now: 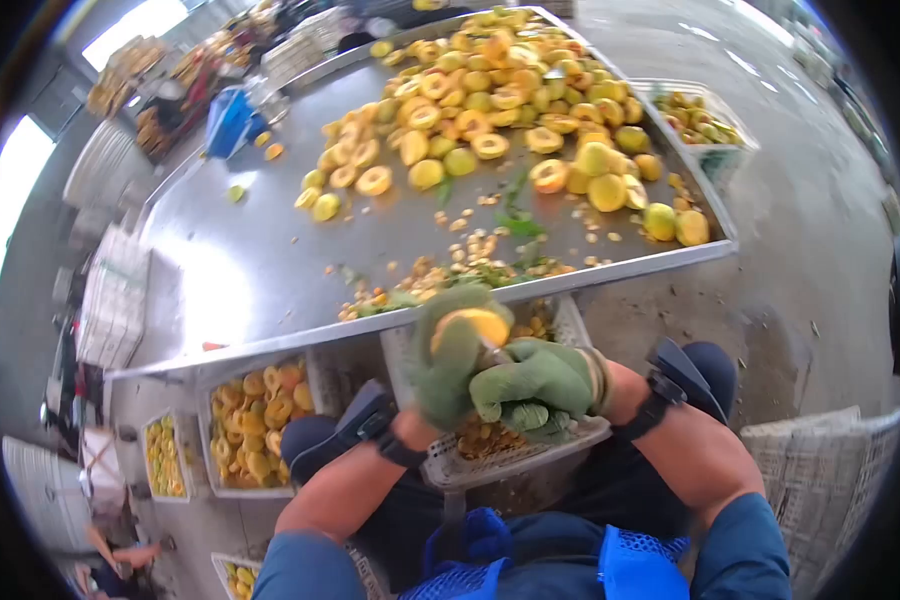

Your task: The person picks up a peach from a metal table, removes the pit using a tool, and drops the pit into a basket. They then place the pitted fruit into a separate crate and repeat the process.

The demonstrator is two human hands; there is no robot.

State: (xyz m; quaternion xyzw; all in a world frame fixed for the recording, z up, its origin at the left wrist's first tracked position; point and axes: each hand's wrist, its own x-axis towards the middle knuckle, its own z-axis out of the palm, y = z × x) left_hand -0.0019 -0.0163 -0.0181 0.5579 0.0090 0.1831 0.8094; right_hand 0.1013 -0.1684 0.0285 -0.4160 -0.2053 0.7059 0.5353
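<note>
Both my hands wear green work gloves and meet over a white plastic crate [445,474] between my knees. My left hand [448,365] is wrapped round a yellow peach [482,322], whose orange-yellow upper part shows above the glove. My right hand [540,385] is closed close beside it, fingers curled round a small tool [493,354]. Only a short, greyish end of that tool shows at the peach; the glove hides the rest. Peach pits and scraps [485,440] lie in the crate below my hands.
A metal table [210,280] with a raised rim holds a heap of halved peaches [470,90], loose pits [470,250] and leaves. Crates of peaches [260,425] stand at left. Stacked white crates [820,470] stand at right. A blue container [228,122] sits at the table's far left.
</note>
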